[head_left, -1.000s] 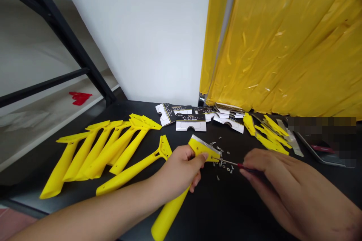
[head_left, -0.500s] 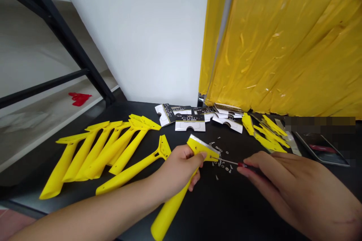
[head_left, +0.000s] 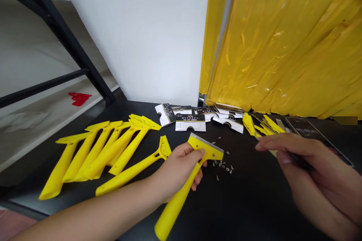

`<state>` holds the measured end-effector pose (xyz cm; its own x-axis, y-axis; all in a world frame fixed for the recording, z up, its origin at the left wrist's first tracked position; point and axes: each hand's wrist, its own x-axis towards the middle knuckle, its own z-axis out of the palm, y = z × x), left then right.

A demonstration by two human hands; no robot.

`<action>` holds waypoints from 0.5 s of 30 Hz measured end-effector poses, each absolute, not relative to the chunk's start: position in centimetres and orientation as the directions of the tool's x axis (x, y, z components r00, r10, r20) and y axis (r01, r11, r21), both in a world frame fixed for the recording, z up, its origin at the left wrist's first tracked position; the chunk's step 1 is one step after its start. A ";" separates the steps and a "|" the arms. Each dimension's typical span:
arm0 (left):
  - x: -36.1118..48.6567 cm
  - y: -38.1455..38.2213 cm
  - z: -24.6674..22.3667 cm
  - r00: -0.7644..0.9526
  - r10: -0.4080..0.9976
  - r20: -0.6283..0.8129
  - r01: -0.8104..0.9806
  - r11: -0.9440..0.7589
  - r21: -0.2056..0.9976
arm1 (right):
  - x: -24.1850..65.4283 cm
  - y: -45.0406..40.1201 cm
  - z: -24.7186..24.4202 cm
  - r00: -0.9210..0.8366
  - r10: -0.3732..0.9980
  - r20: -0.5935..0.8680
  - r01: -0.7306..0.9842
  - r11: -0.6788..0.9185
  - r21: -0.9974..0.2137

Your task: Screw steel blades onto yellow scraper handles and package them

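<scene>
Head view: one yellow plastic scraper [head_left: 181, 192] gripped at the neck in the left hand [head_left: 178, 169], in a narrow, closed hold, with the thumb across the yellow head and the fingers wrapped beneath. Scraper position: lower centre of the frame, head angled upward with a metal blade [head_left: 198, 136] along its far edge, handle running toward the bottom edge. Contact between handle end and surface not determinable.

Right hand [head_left: 308, 162]: at right of frame, raised, well apart from the scraper, fingers curled narrowly around a slim dark handle [head_left: 301, 162], probably a screwdriver; tip hidden.

Nearest parts: small metal screws and washers [head_left: 223, 165], scattered just right of the scraper head, directly on the black surface [head_left: 243, 207]. No container in view; all parts loose.

Further items on the surface: a fan of yellow scraper bodies [head_left: 98, 154] at left; printed black-and-white backing cards [head_left: 190, 122] in a loose pile at upper centre; yellow scraper heads with metal strips [head_left: 251, 125] at right, beside a dark flat panel [head_left: 308, 131].

Background: yellow plastic sheeting [head_left: 283, 45] at upper right, white wall [head_left: 141, 37] at upper centre, black metal rack frame [head_left: 62, 37] at upper left, red piece [head_left: 79, 98] on a pale shelf [head_left: 42, 128].
</scene>
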<state>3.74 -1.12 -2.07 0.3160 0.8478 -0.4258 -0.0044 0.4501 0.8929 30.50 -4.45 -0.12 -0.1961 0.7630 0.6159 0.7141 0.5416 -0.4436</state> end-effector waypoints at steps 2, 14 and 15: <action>3.8 -1.2 -1.7 0.309 0.859 -0.409 -0.060 0.446 0.893 | 30.7 -3.6 -0.3 -0.265 0.765 0.587 0.738 0.553 -0.387; 3.6 -1.1 -1.4 0.367 0.872 -0.326 -0.064 0.373 0.926 | 30.3 -0.1 -4.4 -0.515 0.839 0.174 0.834 0.538 -0.121; 3.5 -1.1 -1.5 0.384 0.865 -0.323 -0.057 0.372 0.927 | 30.2 0.0 -4.6 -0.515 0.843 0.158 0.838 0.534 -0.115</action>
<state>3.50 -1.11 -1.48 0.3843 0.8649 -0.3230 -0.0573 0.3716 0.9266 30.23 -0.04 -4.55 -0.5149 0.8425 0.1583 0.8378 0.5336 -0.1153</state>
